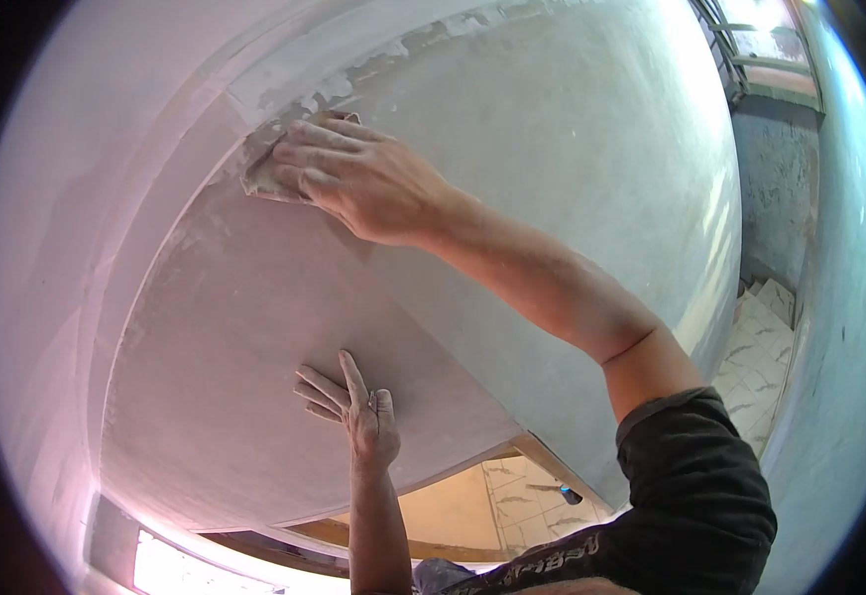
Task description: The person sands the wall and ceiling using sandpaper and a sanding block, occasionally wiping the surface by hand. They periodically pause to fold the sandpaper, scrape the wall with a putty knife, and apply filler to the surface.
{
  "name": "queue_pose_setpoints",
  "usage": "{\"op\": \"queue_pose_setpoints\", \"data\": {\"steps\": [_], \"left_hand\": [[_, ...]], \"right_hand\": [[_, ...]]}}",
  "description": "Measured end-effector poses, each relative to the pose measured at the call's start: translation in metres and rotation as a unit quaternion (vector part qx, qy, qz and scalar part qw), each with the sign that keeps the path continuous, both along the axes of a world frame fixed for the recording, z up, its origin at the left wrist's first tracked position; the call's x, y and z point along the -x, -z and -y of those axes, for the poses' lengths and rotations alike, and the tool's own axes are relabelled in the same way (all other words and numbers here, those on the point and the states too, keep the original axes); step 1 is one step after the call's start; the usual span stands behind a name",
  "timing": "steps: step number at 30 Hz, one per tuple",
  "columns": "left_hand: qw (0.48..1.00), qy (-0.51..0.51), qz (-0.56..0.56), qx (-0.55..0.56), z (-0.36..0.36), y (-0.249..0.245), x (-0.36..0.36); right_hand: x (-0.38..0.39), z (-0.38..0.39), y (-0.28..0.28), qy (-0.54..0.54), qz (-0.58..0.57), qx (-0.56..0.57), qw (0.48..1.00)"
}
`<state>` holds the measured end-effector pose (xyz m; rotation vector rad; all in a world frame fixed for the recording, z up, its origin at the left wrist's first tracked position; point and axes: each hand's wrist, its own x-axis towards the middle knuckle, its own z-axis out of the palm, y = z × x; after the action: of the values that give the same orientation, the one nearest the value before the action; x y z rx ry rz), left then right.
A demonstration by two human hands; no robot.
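Observation:
My right hand [353,183] reaches up to the top of a grey plastered wall [542,159], fingers pressed over a folded piece of sandpaper [262,180]. Its creased edges stick out beyond the fingertips, and the rest is hidden under the hand. The sandpaper lies against the wall's upper corner, beside patchy white filler [329,94]. Lower down, my left hand [361,412] is stretched out towards the darker adjoining wall face [244,317], fingers apart and coated in pale dust. Whether its palm fully touches the surface is hard to tell.
A pale ceiling band [160,213] curves along the top edge. Below me are a tiled floor [527,496] with a small dark object [570,495] and a bright window [180,567]. On the right are a passage with tiles [755,357] and a metal-framed opening [770,50].

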<state>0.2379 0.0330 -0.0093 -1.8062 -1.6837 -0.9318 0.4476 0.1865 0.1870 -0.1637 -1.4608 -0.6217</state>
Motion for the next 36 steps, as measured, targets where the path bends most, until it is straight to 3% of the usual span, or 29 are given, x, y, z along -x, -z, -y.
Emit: {"op": "queue_pose_setpoints", "data": {"steps": [2,3,4,6,9,13,15,17,20,22,26,28,30,32,36], "left_hand": [[1.0,0.003,0.016,-0.004,0.001,-0.004,-0.003],[1.0,0.009,0.012,-0.008,0.002,-0.004,-0.004],[1.0,0.015,0.009,-0.017,0.001,-0.003,-0.004],[1.0,-0.006,0.019,0.007,0.002,-0.001,-0.001],[1.0,-0.013,0.011,0.018,0.0,-0.002,0.003],[1.0,-0.013,-0.003,-0.015,0.0,-0.003,-0.006],[1.0,-0.023,-0.003,-0.01,0.0,-0.004,-0.006],[0.999,-0.032,-0.001,-0.005,0.0,-0.004,-0.006],[0.999,-0.041,0.009,0.002,-0.002,-0.003,-0.007],[0.999,-0.039,0.019,0.003,-0.002,-0.003,-0.007],[0.999,-0.027,0.032,0.008,0.001,-0.004,-0.008],[0.999,-0.019,0.032,0.005,0.0,-0.005,-0.009],[0.999,-0.022,0.031,0.006,0.0,-0.007,-0.011],[0.999,-0.033,0.024,0.016,0.003,-0.008,-0.01],[0.999,-0.023,0.034,0.0,-0.004,-0.005,-0.01]], "right_hand": [[-0.02,-0.011,0.016,-0.021,-0.062,0.002,0.998],[-0.04,-0.055,0.026,0.132,-0.129,0.019,0.983],[-0.062,-0.058,0.014,0.146,-0.278,0.18,0.932],[-0.122,-0.09,0.001,0.195,-0.382,0.233,0.873],[-0.112,-0.088,-0.018,0.154,-0.281,0.31,0.895],[-0.059,-0.054,-0.031,0.151,-0.307,0.229,0.911],[-0.032,-0.023,-0.032,0.152,-0.33,0.242,0.9],[-0.01,0.019,-0.039,0.076,-0.282,0.302,0.907],[0.023,0.04,-0.043,0.109,-0.251,0.335,0.901],[0.048,0.033,-0.035,0.147,-0.337,0.149,0.918],[0.046,0.049,-0.004,0.074,-0.221,0.076,0.97],[0.017,0.045,0.006,0.055,-0.25,0.239,0.936],[-0.032,0.04,-0.016,-0.024,-0.296,0.42,0.858],[-0.025,0.015,-0.032,0.08,-0.426,0.259,0.863],[0.038,0.019,-0.047,0.04,-0.374,0.228,0.898]]}}
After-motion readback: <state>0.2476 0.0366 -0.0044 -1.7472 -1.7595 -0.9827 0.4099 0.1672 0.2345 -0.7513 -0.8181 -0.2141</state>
